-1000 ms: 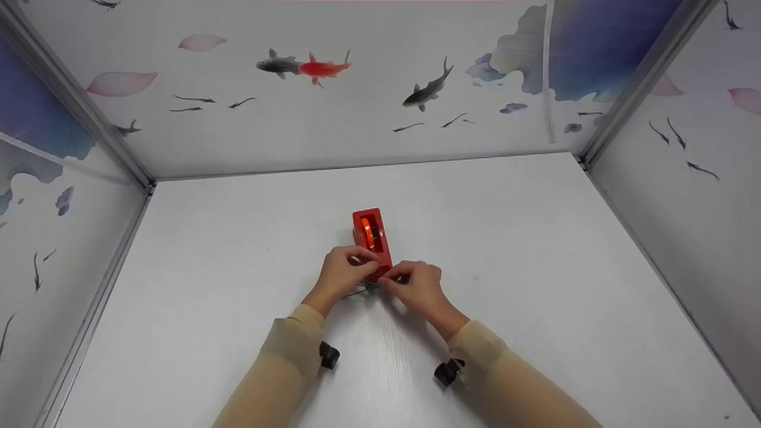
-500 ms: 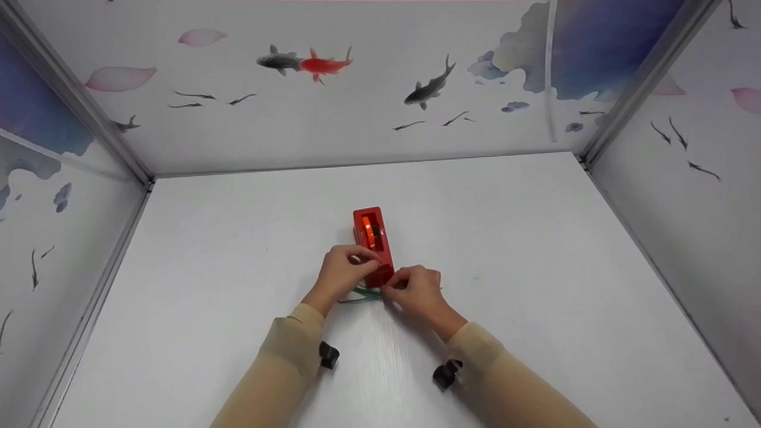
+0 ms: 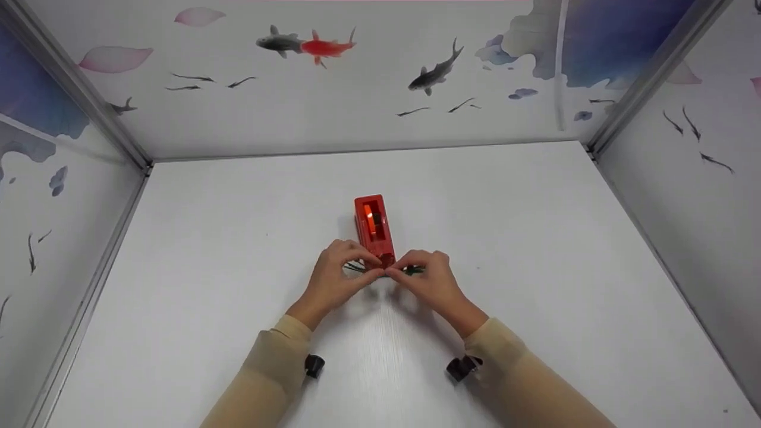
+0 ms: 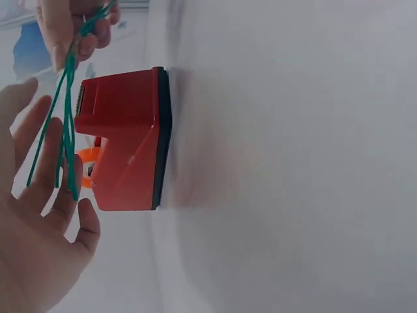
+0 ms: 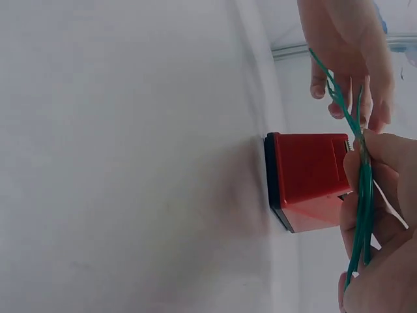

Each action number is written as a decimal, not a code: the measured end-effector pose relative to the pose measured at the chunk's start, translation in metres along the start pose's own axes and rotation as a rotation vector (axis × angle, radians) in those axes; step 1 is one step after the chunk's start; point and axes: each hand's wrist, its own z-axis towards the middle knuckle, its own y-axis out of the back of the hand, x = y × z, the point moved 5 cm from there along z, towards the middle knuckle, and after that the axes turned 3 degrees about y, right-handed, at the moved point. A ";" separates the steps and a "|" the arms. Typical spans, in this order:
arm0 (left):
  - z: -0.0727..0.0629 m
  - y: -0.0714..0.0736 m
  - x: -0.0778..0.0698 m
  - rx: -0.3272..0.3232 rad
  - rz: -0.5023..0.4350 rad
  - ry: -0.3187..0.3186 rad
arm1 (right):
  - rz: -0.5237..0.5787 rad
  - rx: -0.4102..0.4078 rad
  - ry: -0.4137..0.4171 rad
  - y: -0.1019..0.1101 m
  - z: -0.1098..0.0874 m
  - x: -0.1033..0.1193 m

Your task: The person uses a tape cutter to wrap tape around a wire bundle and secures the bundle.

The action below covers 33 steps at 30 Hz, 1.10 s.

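Note:
A red tape dispenser (image 3: 377, 245) with an orange tape roll (image 3: 370, 221) stands on the table, its cutter end towards the person. Just in front of that end, my right hand (image 3: 437, 279) pinches a bundle of thin green wires (image 5: 366, 202) at its middle, where a pale band shows. The wire ends fan out to both sides, raised off the table in the left wrist view. My left hand (image 4: 39, 215) is beside the bundle, fingers spread and slightly bent behind the wire ends. Its thumb and forefinger are near the band; the head view hides whether they touch it.
A white table (image 3: 226, 238) spreads around the hands, with printed wall panels (image 3: 357, 107) at the back and sides. Each wrist carries a small black camera (image 3: 314, 365).
The green bundle has risen off the table in the right hand. My left hand has come from the dispenser's front end to the bundle, and the hands are closer together. The head view has tilted slightly.

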 end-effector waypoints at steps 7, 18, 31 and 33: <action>-0.002 0.009 -0.007 0.013 0.014 -0.112 | -0.021 0.032 0.051 0.008 0.007 0.010; 0.000 0.017 -0.012 0.017 -0.142 -0.136 | -0.100 0.042 0.087 0.011 0.008 0.024; -0.012 0.013 -0.003 0.016 -0.206 -0.082 | -0.002 0.076 0.155 0.013 0.002 0.015; -0.016 0.010 0.000 0.014 -0.212 -0.068 | 0.001 0.094 0.167 0.010 -0.001 0.015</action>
